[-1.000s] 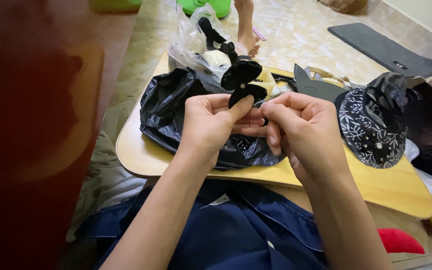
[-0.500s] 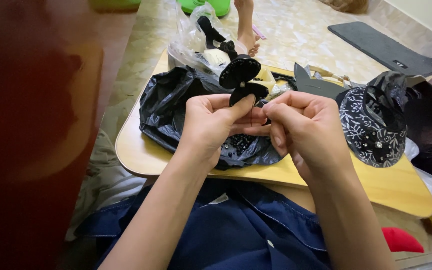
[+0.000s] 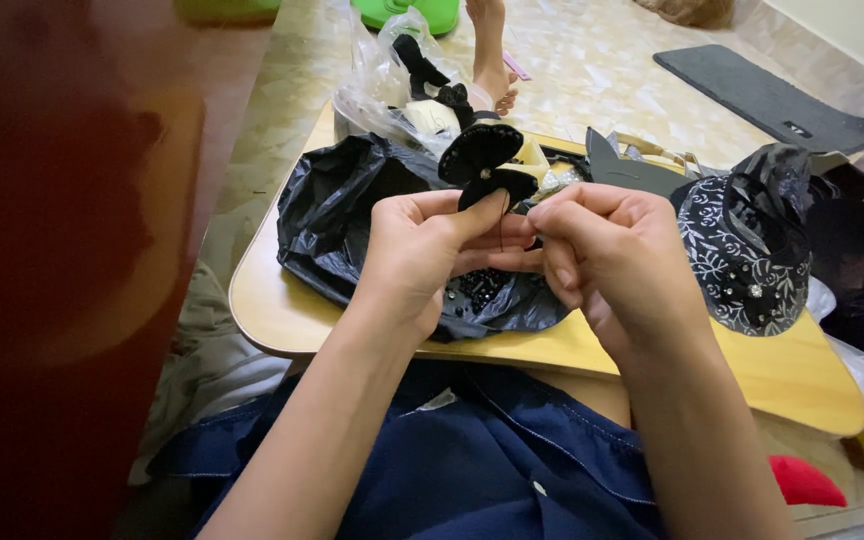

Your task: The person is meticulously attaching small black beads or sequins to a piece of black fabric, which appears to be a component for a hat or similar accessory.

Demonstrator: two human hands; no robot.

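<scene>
My left hand (image 3: 427,250) pinches the lower edge of a black fabric flower (image 3: 482,165) with a small bead at its centre, holding it upright over a low wooden table (image 3: 272,310). My right hand (image 3: 607,255) is closed just to the right of it, fingertips touching the left hand's fingers, pinching what looks like a thin dark thread; a needle is too small to make out. Under both hands lies a crumpled black plastic bag (image 3: 342,215) with several small dark beads (image 3: 477,288) on it.
A black cloth with white floral print (image 3: 742,250) sits on the table's right side. A clear plastic bag (image 3: 392,80) with black pieces lies at the far edge. Another person's bare foot (image 3: 492,60) rests on the tiled floor beyond. A grey mat (image 3: 767,95) lies far right.
Both hands stay together at the flower; it has tilted slightly, and the right fingers shifted a little at the thread.
</scene>
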